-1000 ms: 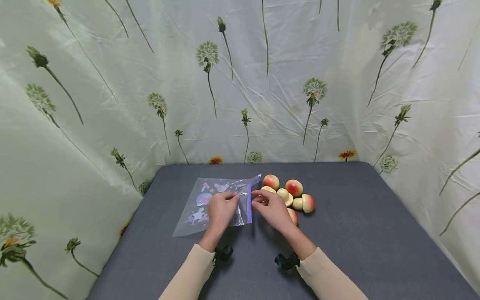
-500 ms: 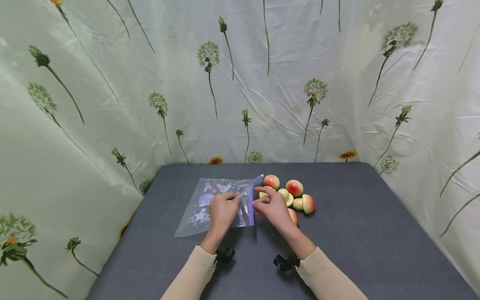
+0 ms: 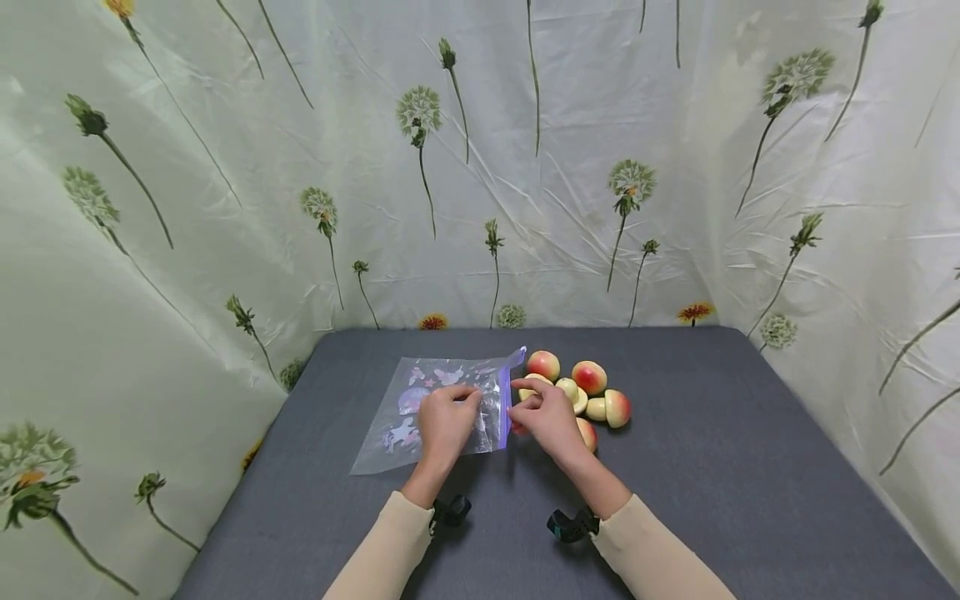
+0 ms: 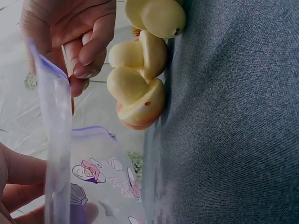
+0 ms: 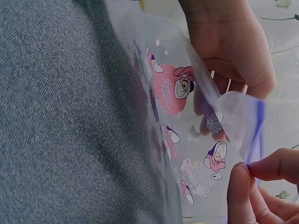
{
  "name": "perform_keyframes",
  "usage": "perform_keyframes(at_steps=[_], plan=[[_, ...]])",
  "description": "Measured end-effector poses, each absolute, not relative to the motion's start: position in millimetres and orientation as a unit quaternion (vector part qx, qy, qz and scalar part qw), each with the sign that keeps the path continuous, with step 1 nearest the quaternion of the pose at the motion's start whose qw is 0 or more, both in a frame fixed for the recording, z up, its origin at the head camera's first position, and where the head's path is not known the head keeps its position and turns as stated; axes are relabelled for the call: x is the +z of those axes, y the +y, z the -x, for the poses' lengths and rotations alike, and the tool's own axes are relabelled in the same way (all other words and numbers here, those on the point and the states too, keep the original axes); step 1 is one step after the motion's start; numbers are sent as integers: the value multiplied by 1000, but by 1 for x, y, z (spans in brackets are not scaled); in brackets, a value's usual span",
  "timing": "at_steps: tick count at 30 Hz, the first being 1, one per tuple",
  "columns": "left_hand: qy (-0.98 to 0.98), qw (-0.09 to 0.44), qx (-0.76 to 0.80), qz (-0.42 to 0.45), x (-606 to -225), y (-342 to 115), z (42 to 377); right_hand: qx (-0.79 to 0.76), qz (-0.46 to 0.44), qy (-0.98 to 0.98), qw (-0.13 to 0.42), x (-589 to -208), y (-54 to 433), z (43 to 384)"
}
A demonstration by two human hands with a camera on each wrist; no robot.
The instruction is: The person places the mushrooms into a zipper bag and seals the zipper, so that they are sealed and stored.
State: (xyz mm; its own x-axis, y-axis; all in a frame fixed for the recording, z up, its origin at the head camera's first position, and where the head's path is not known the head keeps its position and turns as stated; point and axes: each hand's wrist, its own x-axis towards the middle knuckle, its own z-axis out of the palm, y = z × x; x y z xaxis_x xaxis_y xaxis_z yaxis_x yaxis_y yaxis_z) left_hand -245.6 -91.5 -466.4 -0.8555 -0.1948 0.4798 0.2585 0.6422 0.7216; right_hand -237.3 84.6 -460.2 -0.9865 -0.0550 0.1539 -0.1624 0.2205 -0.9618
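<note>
A clear zip bag [image 3: 381, 446] with pink and purple sea-shell prints is held above the dark table, its purple zip strip [image 3: 504, 421] facing right. My left hand [image 3: 446, 423] grips the bag near its mouth, with fingers showing through the film in the right wrist view. At the strip, the thumb and index finger of my right hand [image 3: 549, 418] pinch the purple edge, which the right wrist view shows up close [image 5: 254, 147]. Just right of the bag lie several toy mushrooms [image 3: 617, 407] with red-and-yellow caps and cream stems, some partly hidden by my right hand.
The dark grey cloth-covered table [image 3: 712, 467] spreads out on both sides. A pale curtain [image 3: 525, 192] printed with dandelions hangs behind and at the sides. Black wrist cameras [image 3: 573, 526] sit under both wrists.
The bag and my left hand have shifted slightly right. My right fingers, earlier loosely beside the strip, have opened a little and then come together on the purple edge. The mushrooms lie as before.
</note>
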Motion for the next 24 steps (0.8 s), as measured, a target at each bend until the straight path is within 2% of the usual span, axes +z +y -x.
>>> perform_keyframes(at_steps=[14,24], plan=[[-848,298,-438,-13,-467,-96,251,601,-42,-796,47,-465,86,240],[-841,311,-442,-18,-465,-97,253,628,-28,-778,23,-466,87,240]])
